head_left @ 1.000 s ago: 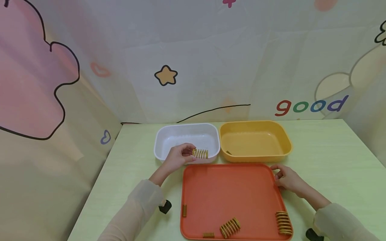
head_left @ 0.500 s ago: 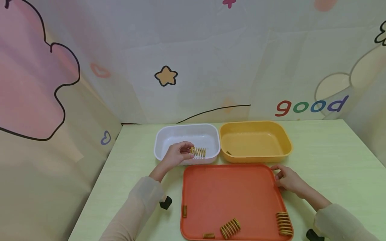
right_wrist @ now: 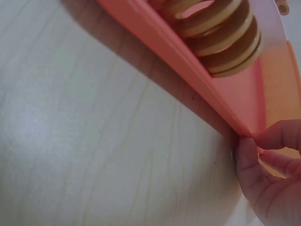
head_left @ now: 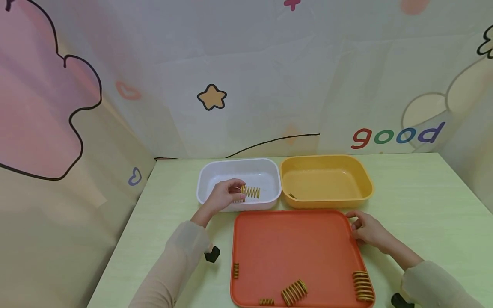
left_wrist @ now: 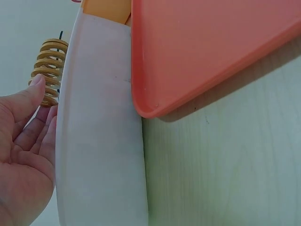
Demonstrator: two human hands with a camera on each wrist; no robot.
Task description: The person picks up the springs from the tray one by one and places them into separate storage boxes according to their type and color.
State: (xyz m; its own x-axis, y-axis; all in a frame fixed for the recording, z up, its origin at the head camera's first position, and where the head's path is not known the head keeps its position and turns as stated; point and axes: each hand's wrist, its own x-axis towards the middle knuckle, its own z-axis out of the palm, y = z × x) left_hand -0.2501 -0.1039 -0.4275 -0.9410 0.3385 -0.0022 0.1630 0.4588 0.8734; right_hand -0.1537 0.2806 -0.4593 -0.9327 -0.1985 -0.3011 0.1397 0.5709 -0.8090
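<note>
My left hand (head_left: 221, 197) pinches a brass-coloured coil spring (head_left: 251, 191) between thumb and fingers, over the near part of the white plastic basin (head_left: 209, 171). In the left wrist view the same spring (left_wrist: 48, 61) shows just beyond the basin's wall (left_wrist: 101, 127). At the far right corner of the orange-red tray (head_left: 292, 248), my right hand (head_left: 369, 231) grips the rim between thumb and fingers. A thick spring (head_left: 294, 292) lies near the tray's front, and another (head_left: 363, 285) lies along its right edge. Two smaller springs (head_left: 236, 270) lie by the left and front edges.
A yellow basin (head_left: 327, 203) stands against the white one's right side, with a small dark piece (head_left: 292, 196) inside at its near left. Both basins stand behind the tray on a pale green table (head_left: 420, 205). A printed cloth backdrop (head_left: 269, 85) hangs behind.
My left hand has moved slightly left and away from me with the spring, from above the white basin's near rim to farther over its inside. My right hand stays at the tray.
</note>
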